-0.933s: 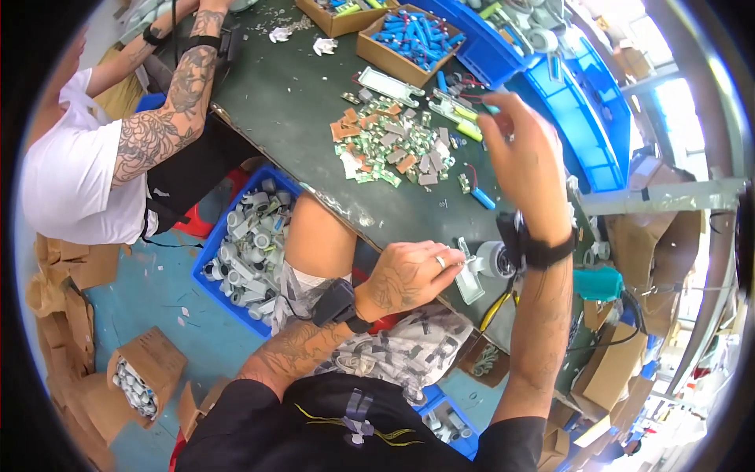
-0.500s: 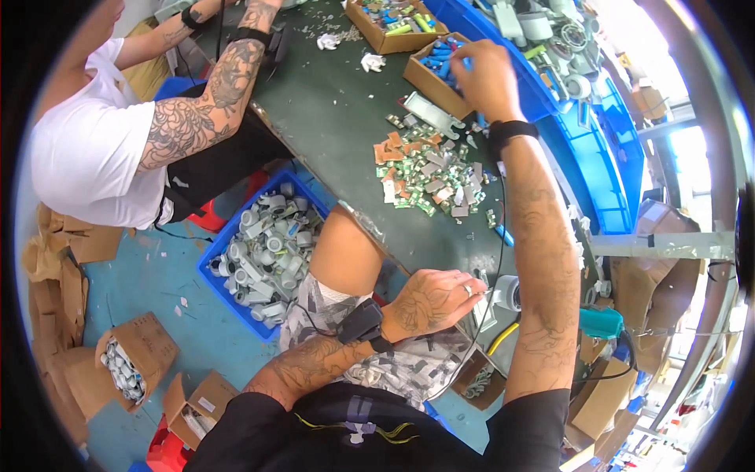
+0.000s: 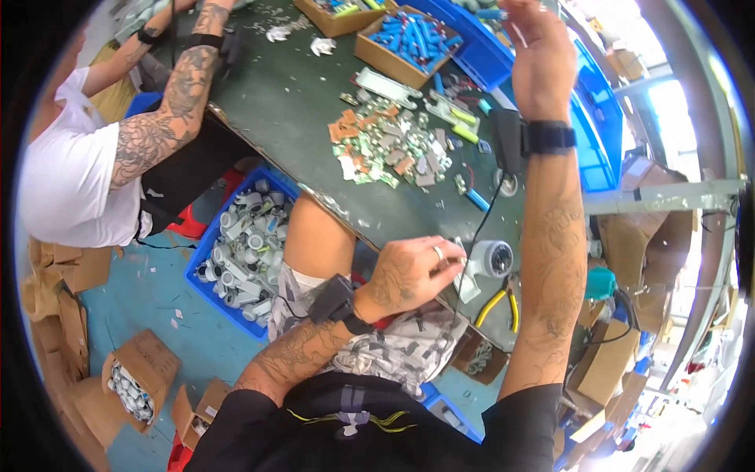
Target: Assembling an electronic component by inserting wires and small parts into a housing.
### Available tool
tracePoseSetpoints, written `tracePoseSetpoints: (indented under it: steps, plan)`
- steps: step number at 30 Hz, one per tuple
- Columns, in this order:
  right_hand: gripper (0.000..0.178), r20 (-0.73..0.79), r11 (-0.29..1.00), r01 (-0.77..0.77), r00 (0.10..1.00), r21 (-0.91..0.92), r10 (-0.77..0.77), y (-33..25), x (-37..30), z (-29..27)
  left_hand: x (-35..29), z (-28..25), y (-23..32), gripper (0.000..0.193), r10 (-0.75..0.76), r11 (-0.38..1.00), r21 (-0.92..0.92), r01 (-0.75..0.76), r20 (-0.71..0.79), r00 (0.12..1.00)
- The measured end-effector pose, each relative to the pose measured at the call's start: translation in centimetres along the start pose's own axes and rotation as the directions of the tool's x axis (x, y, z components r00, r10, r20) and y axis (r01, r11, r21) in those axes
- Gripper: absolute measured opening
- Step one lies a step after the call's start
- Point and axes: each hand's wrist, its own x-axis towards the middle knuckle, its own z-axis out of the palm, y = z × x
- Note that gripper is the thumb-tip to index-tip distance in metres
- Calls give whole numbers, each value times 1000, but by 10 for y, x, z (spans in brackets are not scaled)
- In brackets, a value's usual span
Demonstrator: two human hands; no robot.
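Observation:
My left hand (image 3: 413, 271) is at the near edge of the table, thumb and fingertips closed on the flat arm of a light-grey plastic housing (image 3: 470, 277). That housing has a round head with a dark centre. My right hand (image 3: 544, 67) is raised over the far right, by the blue bin (image 3: 472, 47). Its loosely bent fingers are apart; the tips reach the picture's top edge, near a blue piece (image 3: 492, 13). Nothing shows clearly in its grip. Yellow-handled pliers (image 3: 501, 308) lie below the housing. A blue cell with wires (image 3: 476, 199) lies farther in.
A pile of small circuit boards (image 3: 393, 145) covers mid-table. Beyond it stands a cardboard box of blue cells (image 3: 413, 39). A blue crate of grey housings (image 3: 248, 244) is on the floor at left. Another person (image 3: 86, 165) works at the far left. A dark cable (image 3: 487, 212) crosses the table.
My right hand has left the box of blue cells and moved right and farther up, toward the blue bin. My left hand stays by the grey housing. The whole view has shifted slightly.

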Motion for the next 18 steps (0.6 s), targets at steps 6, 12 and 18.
tracePoseSetpoints:
  steps: [6, 12, 18]
  plan:
    - [25, 43, 980, -135, 991, 147, 130, -110, -141, -13, 9, -6, 3, 14, -133, 980, -139, 141, 66, 989]
    - [15, -253, 576, -307, 952, -758, 174, -118, -291, -17, 12, 2, -1, 15, -104, 971, -209, 118, 77, 992]
    - [18, -257, 604, -298, 954, -739, 156, -66, -343, -31, 7, -1, -3, 23, -117, 978, -151, 141, 161, 980]
